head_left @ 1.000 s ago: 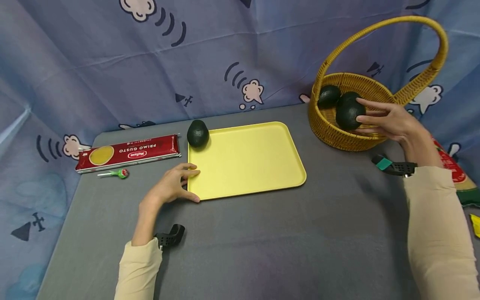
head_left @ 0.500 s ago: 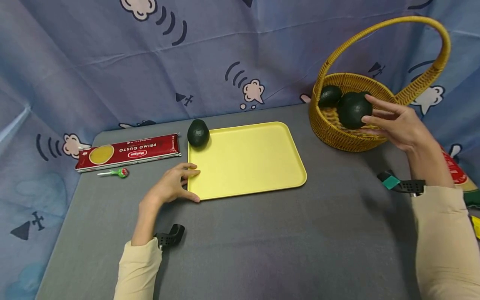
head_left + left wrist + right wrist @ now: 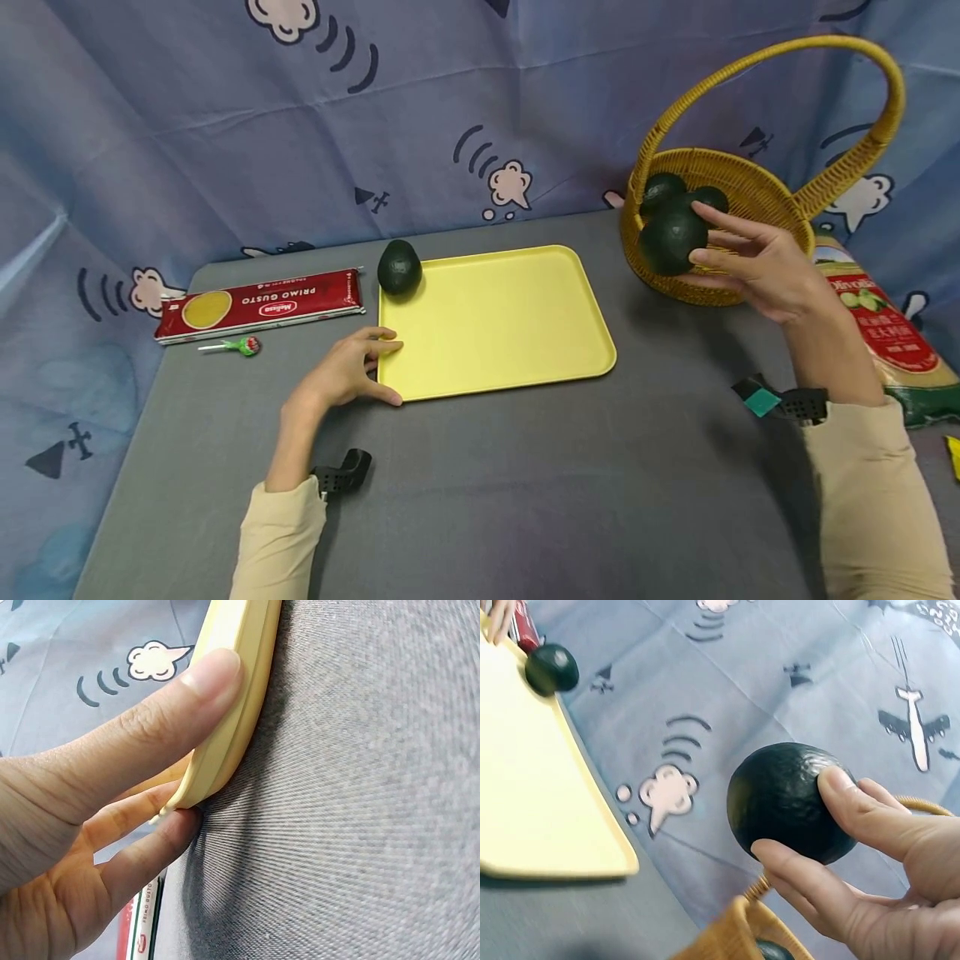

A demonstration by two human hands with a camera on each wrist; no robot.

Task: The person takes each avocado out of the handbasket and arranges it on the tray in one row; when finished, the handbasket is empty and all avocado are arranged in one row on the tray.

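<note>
Sleeves, left (image 3: 279, 533) and right (image 3: 873, 492): long, plain cream cloth, softly creased, ending right by the wrist bands. Left band (image 3: 328, 478): black, dotted with small holes, with a curved black piece (image 3: 356, 468) on its right end. Right band (image 3: 804, 404): black, holed likewise; its left end carries a teal square patch (image 3: 762, 402). Left hand (image 3: 341, 372) and right hand (image 3: 772, 267) bare. Left thumbnail (image 3: 216, 671) short, rounded.
</note>
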